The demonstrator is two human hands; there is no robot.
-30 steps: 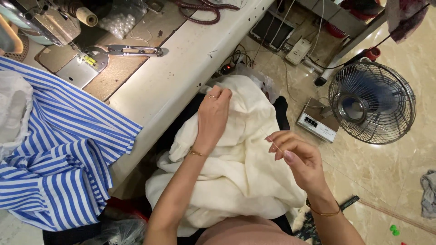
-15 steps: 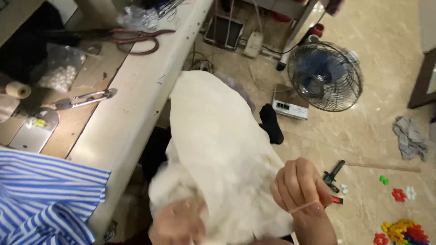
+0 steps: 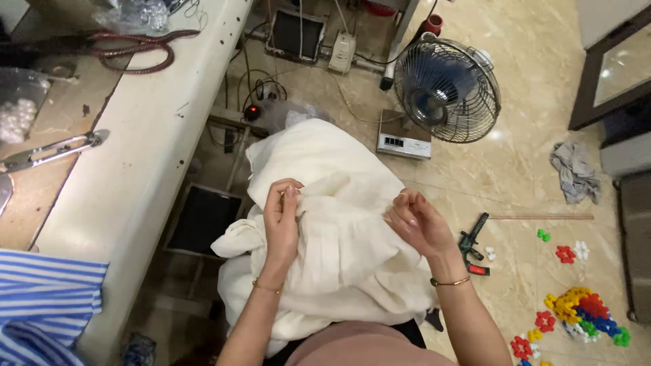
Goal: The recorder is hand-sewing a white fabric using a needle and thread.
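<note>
A large piece of cream-white fabric [image 3: 332, 224] lies heaped in soft folds over the lap of a seated person, seen from above. It is plain and unpatterned, lightly creased, with a smoother rounded bulge at its far end. Its long axis runs away from the body, from the lap out toward the floor near a small desk fan [image 3: 446, 88], leaning slightly to the left. The left hand [image 3: 281, 220] rests on the middle of the cloth with its fingers [image 3: 290, 193] curled and pinched together on a raised fold. The right hand [image 3: 415, 224] sits at the cloth's right edge, fingers bent and drawn close, gripping the fabric there; whether anything else is between those fingertips is too small to tell. The fabric spreads beneath and between both hands. Each wrist wears a thin gold bracelet. To the left runs a long pale sewing table [image 3: 142, 156], with metal thread snips [image 3: 47, 150] lying on its brown inset and blue-and-white striped cloth [image 3: 44, 305] hanging at its near end. On the glossy beige tile floor, a small grey box [image 3: 404, 142] sits just beside the fan, a crumpled grey rag [image 3: 575, 171] lies farther right, and bright plastic toy pieces [image 3: 580, 312] are scattered at lower right.
</note>
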